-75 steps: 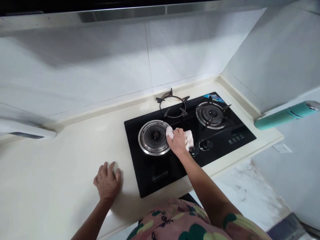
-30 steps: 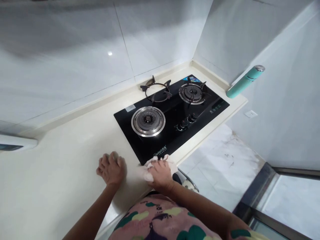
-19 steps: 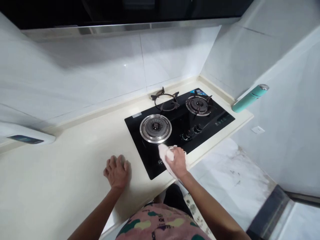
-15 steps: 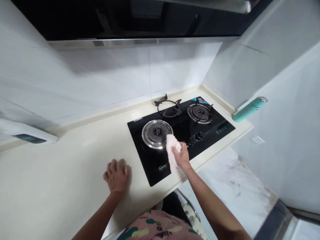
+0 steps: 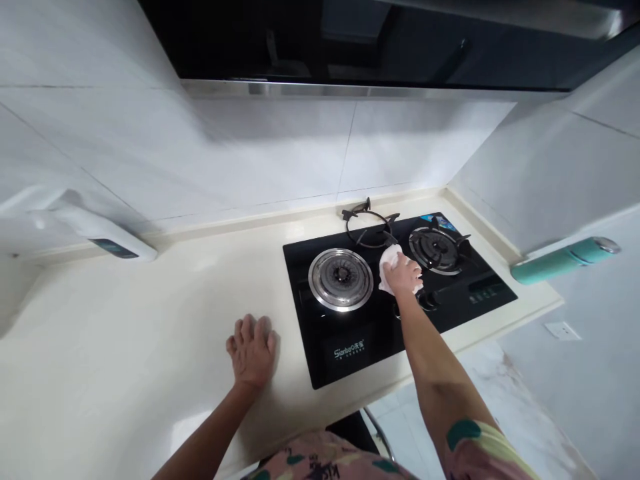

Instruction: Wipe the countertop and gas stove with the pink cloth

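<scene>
A white cloth (image 5: 388,261) is bunched under my right hand (image 5: 404,273), whose fingers press it onto the black glass gas stove (image 5: 325,360) between the two burners. The left burner (image 5: 341,279) has no pan support on it, and its round metal tray is bare. Its black pan support (image 5: 369,230) lies at the stove's back edge, partly on the counter. On the right burner (image 5: 436,249) a pan support is in place. The control knobs (image 5: 428,301) are partly hidden by my right forearm. My left hand (image 5: 253,352) rests on the cream counter, left of the stove, fingers spread.
A dark range hood (image 5: 370,53) hangs low over the stove. A turquoise bottle-like cylinder (image 5: 560,260) stands at the counter's right end. At the far left, a white appliance with a dark panel (image 5: 107,233) is by the wall. A wall socket (image 5: 563,331) is low on the right.
My right hand has moved the cloth from the stove's front, beside the left burner, back and right to the middle between the burners. The view has shifted left. My left hand stays on the counter.
</scene>
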A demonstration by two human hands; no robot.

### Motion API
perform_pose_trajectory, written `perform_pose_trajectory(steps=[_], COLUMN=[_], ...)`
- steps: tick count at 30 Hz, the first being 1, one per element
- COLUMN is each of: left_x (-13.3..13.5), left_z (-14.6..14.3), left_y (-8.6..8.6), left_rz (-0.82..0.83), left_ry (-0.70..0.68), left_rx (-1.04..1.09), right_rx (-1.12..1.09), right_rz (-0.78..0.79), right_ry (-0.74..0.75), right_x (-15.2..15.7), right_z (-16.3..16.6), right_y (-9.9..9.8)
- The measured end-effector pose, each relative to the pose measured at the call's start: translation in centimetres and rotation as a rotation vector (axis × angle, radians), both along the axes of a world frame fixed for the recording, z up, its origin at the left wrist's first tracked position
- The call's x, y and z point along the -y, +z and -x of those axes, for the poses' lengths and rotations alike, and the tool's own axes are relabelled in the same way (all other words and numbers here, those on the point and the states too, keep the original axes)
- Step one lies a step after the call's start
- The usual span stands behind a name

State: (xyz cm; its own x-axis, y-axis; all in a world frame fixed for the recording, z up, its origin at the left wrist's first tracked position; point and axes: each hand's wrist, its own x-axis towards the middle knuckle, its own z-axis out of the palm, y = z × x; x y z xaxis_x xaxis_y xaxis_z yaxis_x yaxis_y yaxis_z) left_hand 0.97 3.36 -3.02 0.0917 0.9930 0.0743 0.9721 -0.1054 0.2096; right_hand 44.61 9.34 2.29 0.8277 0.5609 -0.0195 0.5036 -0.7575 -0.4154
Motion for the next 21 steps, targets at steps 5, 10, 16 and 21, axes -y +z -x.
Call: perform_pose_trajectory(steps=[5, 10, 16, 21], left_x=[0.1, 0.2, 0.1, 0.1], left_z=[-0.4, -0.6, -0.8, -0.8], left_y=[0.3, 0.9, 1.3, 1.4], left_rz=[0.000, 0.031, 0.035, 0.021], left_ry=[0.009, 0.018, 0.015, 0.006], left_rx=[0.020, 0.022, 0.014, 0.040], right_rx=[0.229, 0.285, 0.201, 0.148], right_rz=[-0.071, -0.166, -0.124, -0.135], right_ry=[0.153, 0.337, 0.691, 0.979], right_x=[4.1, 10.7, 16.4, 21.9], right_z=[6.4, 13.0, 22.6, 24.5], right_y=[-2.5, -3.5, -2.6, -4.0])
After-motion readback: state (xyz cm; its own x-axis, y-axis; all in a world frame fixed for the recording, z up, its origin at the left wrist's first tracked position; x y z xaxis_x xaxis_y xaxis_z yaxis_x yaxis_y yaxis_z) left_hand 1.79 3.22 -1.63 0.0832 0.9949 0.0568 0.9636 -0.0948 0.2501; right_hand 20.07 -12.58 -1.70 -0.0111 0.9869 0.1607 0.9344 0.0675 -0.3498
